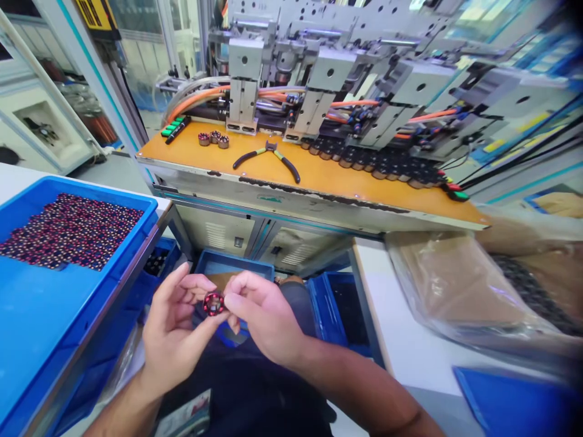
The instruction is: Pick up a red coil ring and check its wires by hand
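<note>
A small ring-shaped part (214,304), dark with red spots around its rim, is held up over the lap. My left hand (175,334) grips it from the left, between thumb and fingers. From the right, my right hand (264,315) pinches at its edge with thumb and index finger; whether anything else is in that pinch is hidden. Many similar parts (77,227) lie packed in a blue tray (36,315) at the left. A few more of them (214,139) stand on the orange bench top (191,152).
Pliers (272,149) with black and yellow handles lie open on the bench, beside green-capped markers (174,129). Dark round parts (373,161) line its right side below the machine (314,91). A plastic-wrapped bundle (455,279) rests on the white table (405,328) at the right.
</note>
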Motion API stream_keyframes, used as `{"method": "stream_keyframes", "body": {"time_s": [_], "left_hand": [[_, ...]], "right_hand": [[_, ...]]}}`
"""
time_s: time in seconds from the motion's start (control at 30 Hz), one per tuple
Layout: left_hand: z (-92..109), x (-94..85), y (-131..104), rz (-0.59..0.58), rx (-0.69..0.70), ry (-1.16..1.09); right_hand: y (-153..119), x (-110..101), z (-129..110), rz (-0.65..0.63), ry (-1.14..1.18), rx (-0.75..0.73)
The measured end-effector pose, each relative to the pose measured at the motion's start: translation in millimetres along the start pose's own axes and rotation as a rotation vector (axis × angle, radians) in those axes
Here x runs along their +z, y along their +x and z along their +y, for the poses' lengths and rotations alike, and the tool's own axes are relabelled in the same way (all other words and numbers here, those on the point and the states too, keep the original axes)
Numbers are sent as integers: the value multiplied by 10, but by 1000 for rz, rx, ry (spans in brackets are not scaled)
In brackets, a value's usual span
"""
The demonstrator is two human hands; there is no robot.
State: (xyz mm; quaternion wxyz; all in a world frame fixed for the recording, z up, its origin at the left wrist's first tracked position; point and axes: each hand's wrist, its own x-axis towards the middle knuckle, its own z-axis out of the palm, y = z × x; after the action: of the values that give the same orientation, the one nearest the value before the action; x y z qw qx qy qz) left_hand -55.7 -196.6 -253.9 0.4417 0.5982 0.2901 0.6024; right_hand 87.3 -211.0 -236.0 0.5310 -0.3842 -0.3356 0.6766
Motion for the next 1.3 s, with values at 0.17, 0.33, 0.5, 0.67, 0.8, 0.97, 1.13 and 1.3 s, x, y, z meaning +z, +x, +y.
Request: {"method": "stream_keyframes", "body": {"time_s": [0.17,0.33,0.5,0.67,0.8,0.97,1.13,1.3], "left_hand": [[-14,-39,21,-2,-113,-185],[21,-128,44,-42,-122,-215],[35,-143,1,-166,-56,-64],[60,-78,-51,-207,-83,-57],[55,16,-22,-159,-229,-261],[-40,131,18,-47,-344,-469],[-95,164,45,-7,-444,-504],[-32,26,65,-9,-352,-327]], "right_hand": [[-131,-14,94,103,95,-57],[-196,-161,-36,98,13,-20],[-110,-150,-391,7,-233,36],[-100,-77,-359,-45,-182,68],[-135,-43,-170,40,-53,-66],[-148,9,-87,109,-75,-145],[-201,-4,19,181,-66,-206],[-278,-144,-31,191,-167,-176]]}}
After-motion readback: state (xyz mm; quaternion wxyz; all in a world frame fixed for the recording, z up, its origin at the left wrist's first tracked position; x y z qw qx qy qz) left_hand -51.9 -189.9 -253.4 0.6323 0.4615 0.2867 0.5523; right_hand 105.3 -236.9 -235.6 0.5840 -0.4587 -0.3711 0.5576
